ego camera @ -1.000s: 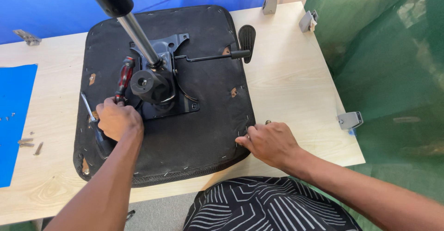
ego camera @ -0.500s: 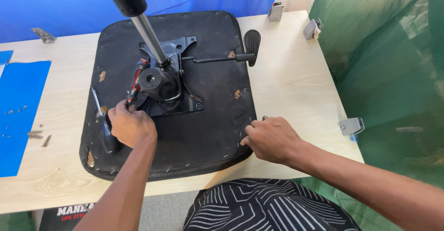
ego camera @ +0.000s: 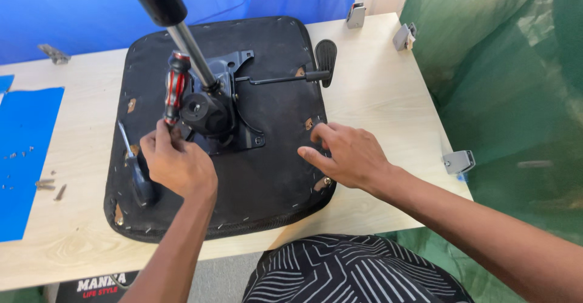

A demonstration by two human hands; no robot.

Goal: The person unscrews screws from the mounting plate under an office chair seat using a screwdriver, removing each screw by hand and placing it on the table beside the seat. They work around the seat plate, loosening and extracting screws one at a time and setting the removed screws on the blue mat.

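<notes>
Two hands are on the work now. My left hand (ego camera: 176, 163) is closed around the lower part of a screwdriver with a red and black handle (ego camera: 174, 90), which stands almost upright just beside the black metal mechanism (ego camera: 212, 105) in the middle of the upturned black seat base (ego camera: 273, 169). My right hand (ego camera: 349, 154) holds nothing; it lies flat, fingers a little spread, on the right part of the seat base near its edge. The seat base rests on a light wooden table (ego camera: 376, 78), with a gas cylinder (ego camera: 182, 33) rising from the mechanism toward me.

To do this step well, I think the blade must sit fully in the screw head before I turn, but my hand hides the tip, so I cannot tell if it does. I would keep the tool straight and press down with the right palm so the base does not turn. A second dark-handled tool (ego camera: 136, 169) lies close to my left wrist; I should not knock it.
</notes>
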